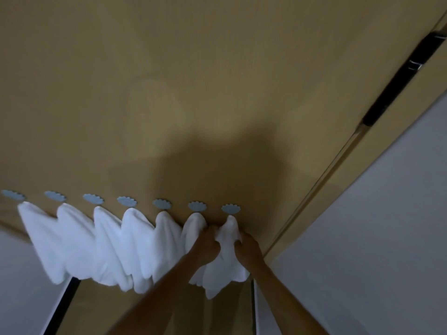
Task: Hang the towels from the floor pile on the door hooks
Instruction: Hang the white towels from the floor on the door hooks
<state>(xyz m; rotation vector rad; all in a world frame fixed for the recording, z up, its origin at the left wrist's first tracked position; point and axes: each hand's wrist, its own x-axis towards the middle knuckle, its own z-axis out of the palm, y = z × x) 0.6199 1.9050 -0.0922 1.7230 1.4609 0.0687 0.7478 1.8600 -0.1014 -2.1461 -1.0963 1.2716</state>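
Note:
A row of several grey scalloped hooks point(161, 204) runs across the tan wooden door point(217, 93). A white towel hangs from each. The rightmost towel point(227, 264) hangs from the rightmost hook point(231, 209). My left hand point(206, 245) grips this towel's left side just below the hook. My right hand point(249, 247) grips its right side. The neighbouring towel point(194, 222) touches my left hand. The other hung towels point(79, 240) drape to the left, overlapping each other. The floor pile is out of view.
The door's right edge meets a wooden frame point(321, 187) with a black door closer or hinge piece point(396, 78) near the top right. A pale grey wall point(375, 238) lies to the right. A dark vertical strip point(60, 308) shows at the lower left.

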